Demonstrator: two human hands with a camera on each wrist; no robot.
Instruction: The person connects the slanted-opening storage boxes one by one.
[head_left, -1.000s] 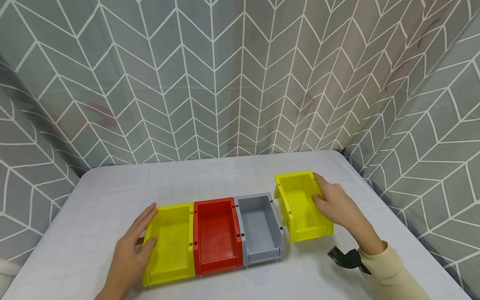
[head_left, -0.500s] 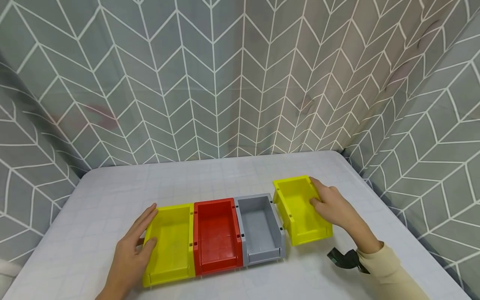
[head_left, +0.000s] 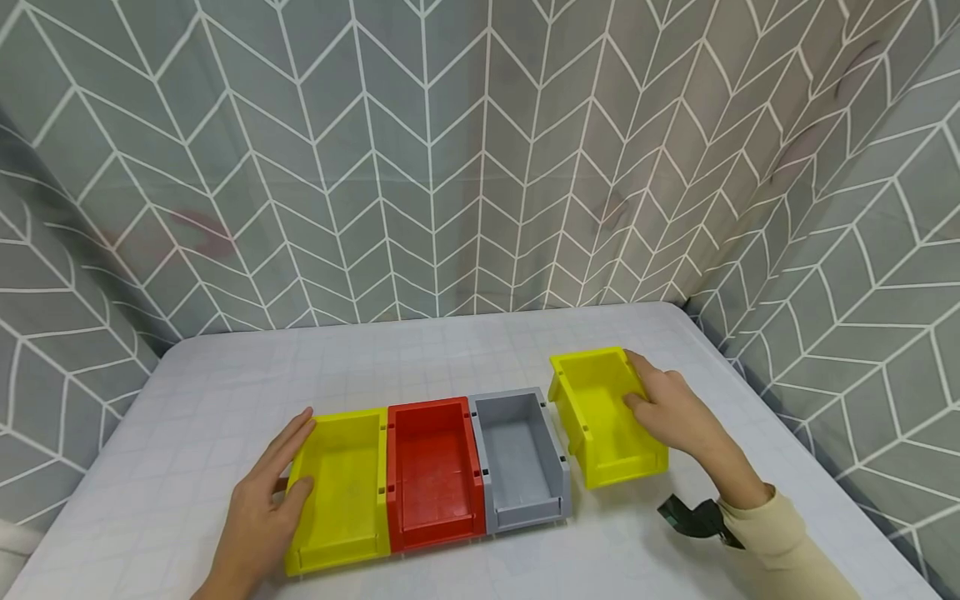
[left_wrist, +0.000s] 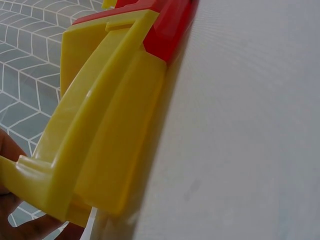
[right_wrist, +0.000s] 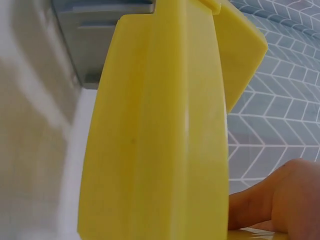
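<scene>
A yellow storage bin [head_left: 337, 492], a red bin [head_left: 435, 467] and a grey bin [head_left: 521, 454] stand side by side in a row, their long sides meeting. My left hand [head_left: 258, 500] holds the outer side of that yellow bin, thumb over its rim and fingers along the outside. In the left wrist view, fingers [left_wrist: 37, 227] show beside this bin's corner. To the right, my right hand [head_left: 671, 408] grips the right wall of a second yellow bin [head_left: 600, 400], thumb inside. This bin sits beside the grey one, tilted, with a shadow beneath it.
A white cloth covers the table [head_left: 420, 358]. Behind it and along the sides hangs a grey curtain [head_left: 450, 167] with white zigzag lines. A black strap [head_left: 697, 517] sticks out from the right sleeve [head_left: 780, 542].
The right hand and its yellow bin shifted slightly left and nearer, then slightly back to the right. The left hand and the row of three bins have stayed put.
</scene>
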